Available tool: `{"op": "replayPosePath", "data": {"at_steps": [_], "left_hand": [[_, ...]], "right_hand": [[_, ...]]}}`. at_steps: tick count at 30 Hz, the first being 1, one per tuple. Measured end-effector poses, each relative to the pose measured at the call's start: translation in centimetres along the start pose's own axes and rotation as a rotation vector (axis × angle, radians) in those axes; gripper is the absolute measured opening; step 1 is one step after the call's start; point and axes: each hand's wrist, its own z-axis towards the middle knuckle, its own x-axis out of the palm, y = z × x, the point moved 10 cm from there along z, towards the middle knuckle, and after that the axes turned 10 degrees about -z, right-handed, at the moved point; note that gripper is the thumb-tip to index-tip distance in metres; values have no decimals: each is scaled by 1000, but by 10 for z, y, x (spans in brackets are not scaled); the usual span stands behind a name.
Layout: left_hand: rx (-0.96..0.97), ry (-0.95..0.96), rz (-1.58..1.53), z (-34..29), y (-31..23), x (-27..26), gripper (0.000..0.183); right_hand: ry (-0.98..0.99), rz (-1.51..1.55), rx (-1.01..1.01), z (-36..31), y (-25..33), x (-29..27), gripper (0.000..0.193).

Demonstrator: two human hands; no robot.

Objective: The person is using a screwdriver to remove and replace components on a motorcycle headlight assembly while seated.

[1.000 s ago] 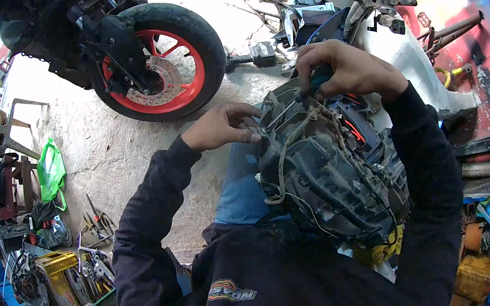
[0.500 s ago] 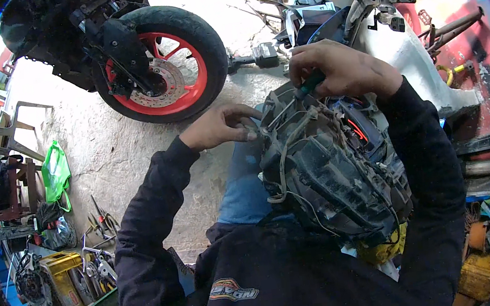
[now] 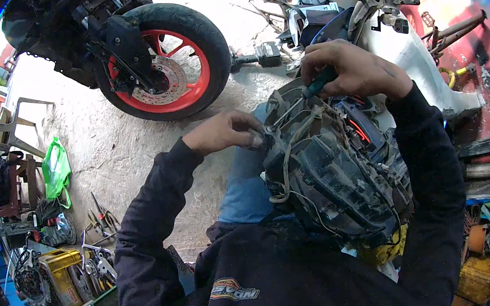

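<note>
A dusty black plastic motorcycle part [image 3: 336, 172] with loose wires and a red strip on its right side rests on my lap. In my right hand [image 3: 357, 69] is a screwdriver [image 3: 319, 81], gripped by its dark green handle. Its metal shaft slants down and left to the part's upper left edge. At that same edge, beside the screwdriver's tip, is my left hand [image 3: 224, 132], thumb and fingers drawn together. What lies between those fingertips is too small to make out.
A motorcycle's front wheel [image 3: 163, 62] with a red rim stands ahead on the left. Beyond my right hand lie a cordless power tool [image 3: 264, 56] and motorcycle parts [image 3: 314, 16]. A green bag [image 3: 56, 170], a yellow container [image 3: 63, 276] and loose tools [image 3: 102, 222] are at left.
My right hand and the screwdriver have shifted slightly right. The left hand's fingers have drawn closer together at the part's edge. The view has moved a little.
</note>
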Motion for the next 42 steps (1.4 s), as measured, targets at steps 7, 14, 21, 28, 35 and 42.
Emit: {"op": "replayPosePath", "data": {"at_steps": [7, 14, 21, 28, 35, 42], "left_hand": [[-93, 48, -306, -6, 11, 4, 38], [-101, 123, -666, -9, 10, 12, 48], [-59, 107, -663, -11, -1, 19, 51], [-49, 156, -700, -10, 4, 16, 38], [-55, 189, -653, -7, 24, 11, 31], [3, 179, -581, -8, 20, 9, 26]], "right_hand": [[-29, 77, 23, -5, -8, 1, 27], [-117, 108, 9, -5, 0, 12, 33], [47, -19, 219, 18, 12, 52, 31], [-202, -188, 127, 19, 34, 52, 22], [-198, -261, 153, 23, 47, 64, 20], [-229, -189, 128, 27, 52, 65, 20]]}}
